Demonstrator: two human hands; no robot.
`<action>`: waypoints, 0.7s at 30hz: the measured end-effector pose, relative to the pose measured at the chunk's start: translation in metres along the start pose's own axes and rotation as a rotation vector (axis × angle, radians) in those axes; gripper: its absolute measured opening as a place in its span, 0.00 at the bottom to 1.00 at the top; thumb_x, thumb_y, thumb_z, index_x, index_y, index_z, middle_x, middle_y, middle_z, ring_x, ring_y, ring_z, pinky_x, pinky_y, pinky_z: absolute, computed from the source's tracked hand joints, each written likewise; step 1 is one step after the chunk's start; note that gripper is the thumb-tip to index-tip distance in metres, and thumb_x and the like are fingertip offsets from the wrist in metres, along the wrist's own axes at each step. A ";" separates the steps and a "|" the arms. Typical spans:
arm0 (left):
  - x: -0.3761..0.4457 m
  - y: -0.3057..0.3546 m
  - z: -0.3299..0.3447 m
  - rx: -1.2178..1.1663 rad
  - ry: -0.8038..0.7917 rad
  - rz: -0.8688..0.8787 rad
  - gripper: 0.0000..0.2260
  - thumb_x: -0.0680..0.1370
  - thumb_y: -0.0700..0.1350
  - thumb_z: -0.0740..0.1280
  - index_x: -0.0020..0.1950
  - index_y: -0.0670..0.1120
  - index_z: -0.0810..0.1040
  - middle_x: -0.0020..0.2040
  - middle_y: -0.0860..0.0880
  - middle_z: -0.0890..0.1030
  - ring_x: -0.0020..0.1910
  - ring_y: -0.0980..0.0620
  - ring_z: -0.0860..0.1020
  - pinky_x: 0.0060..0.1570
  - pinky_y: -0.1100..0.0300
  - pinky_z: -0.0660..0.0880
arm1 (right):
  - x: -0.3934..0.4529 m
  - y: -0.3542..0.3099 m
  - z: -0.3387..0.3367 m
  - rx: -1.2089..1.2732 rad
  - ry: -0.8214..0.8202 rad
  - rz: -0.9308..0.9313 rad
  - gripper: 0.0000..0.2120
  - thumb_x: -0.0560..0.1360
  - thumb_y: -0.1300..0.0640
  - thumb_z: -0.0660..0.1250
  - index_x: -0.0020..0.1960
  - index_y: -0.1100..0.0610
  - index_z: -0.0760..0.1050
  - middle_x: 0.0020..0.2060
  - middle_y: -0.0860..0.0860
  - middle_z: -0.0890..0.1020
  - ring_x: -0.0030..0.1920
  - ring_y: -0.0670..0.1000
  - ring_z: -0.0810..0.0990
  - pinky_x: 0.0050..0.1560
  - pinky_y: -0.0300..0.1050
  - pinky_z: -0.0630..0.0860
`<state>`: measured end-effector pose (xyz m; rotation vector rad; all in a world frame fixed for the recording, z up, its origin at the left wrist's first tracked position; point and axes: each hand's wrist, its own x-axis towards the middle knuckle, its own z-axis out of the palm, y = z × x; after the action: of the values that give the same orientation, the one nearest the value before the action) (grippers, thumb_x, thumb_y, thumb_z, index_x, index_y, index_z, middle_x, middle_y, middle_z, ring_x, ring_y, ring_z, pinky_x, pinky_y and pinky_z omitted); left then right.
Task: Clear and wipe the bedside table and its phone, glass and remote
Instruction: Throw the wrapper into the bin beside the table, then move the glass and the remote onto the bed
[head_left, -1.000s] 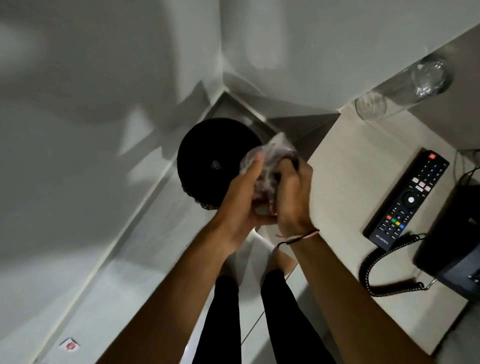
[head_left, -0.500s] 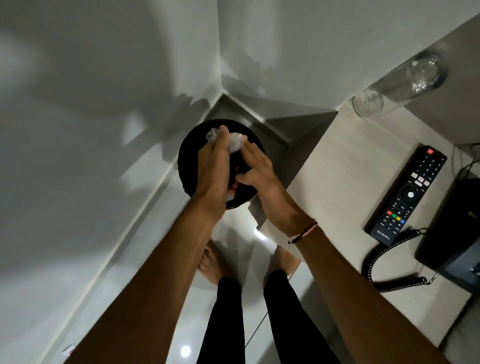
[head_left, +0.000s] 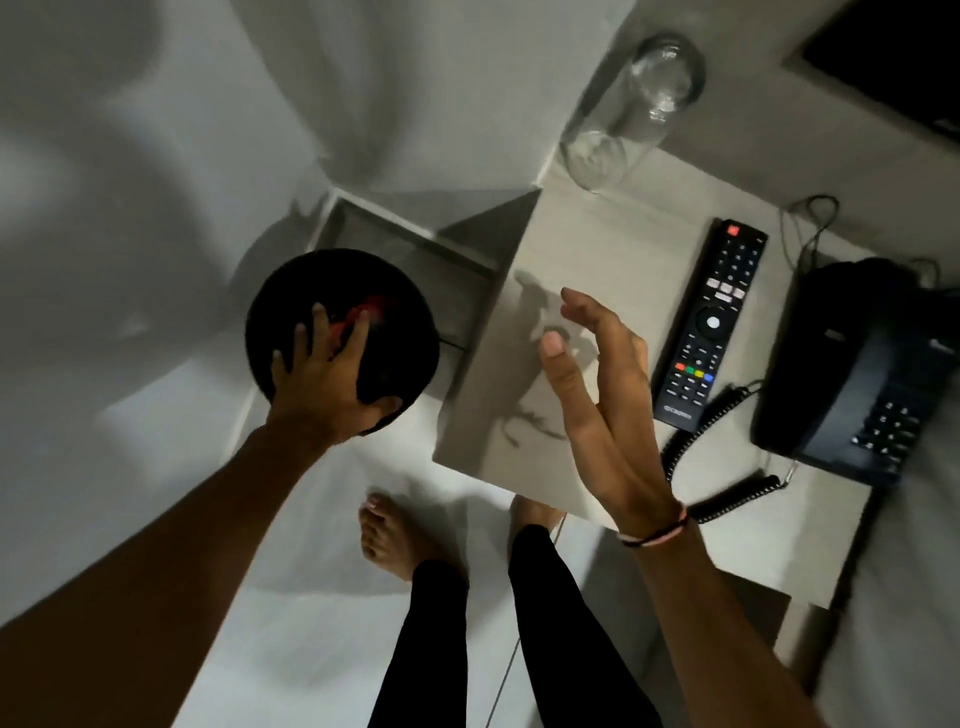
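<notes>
A black bin (head_left: 343, 332) is seen on the floor, left of the bedside table (head_left: 524, 415); the left hand (head_left: 327, 379) is spread inside it, clamped on nothing. The right hand (head_left: 597, 384) is held open, empty, above the table's front edge. The remote (head_left: 711, 322) lies mid-table, the glass (head_left: 634, 109) at the back-left corner, the phone (head_left: 862, 369) along the right edge.
</notes>
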<state>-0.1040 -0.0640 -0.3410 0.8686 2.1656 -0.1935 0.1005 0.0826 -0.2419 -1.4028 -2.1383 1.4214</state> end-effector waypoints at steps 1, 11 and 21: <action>-0.003 0.006 -0.003 -0.025 0.015 0.032 0.45 0.76 0.61 0.70 0.83 0.52 0.46 0.83 0.38 0.41 0.81 0.33 0.46 0.78 0.34 0.50 | -0.001 0.002 -0.006 -0.041 0.028 0.001 0.27 0.79 0.36 0.57 0.73 0.48 0.69 0.66 0.44 0.75 0.71 0.45 0.68 0.73 0.51 0.65; -0.025 0.172 -0.090 0.079 0.808 0.714 0.13 0.77 0.41 0.68 0.61 0.42 0.78 0.60 0.38 0.77 0.56 0.37 0.77 0.52 0.45 0.75 | -0.003 0.049 -0.067 -0.242 0.278 0.187 0.31 0.74 0.55 0.72 0.74 0.54 0.65 0.70 0.55 0.69 0.69 0.57 0.69 0.71 0.57 0.70; 0.024 0.268 -0.166 1.309 0.698 0.656 0.24 0.75 0.49 0.73 0.69 0.48 0.71 0.68 0.41 0.72 0.71 0.36 0.67 0.74 0.36 0.62 | 0.041 0.062 -0.070 -0.336 0.279 0.408 0.38 0.75 0.50 0.69 0.79 0.58 0.57 0.65 0.59 0.71 0.63 0.61 0.74 0.62 0.59 0.77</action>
<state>-0.0449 0.2166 -0.2084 2.6148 1.9998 -1.1713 0.1589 0.1617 -0.2684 -2.1189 -2.0502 0.9181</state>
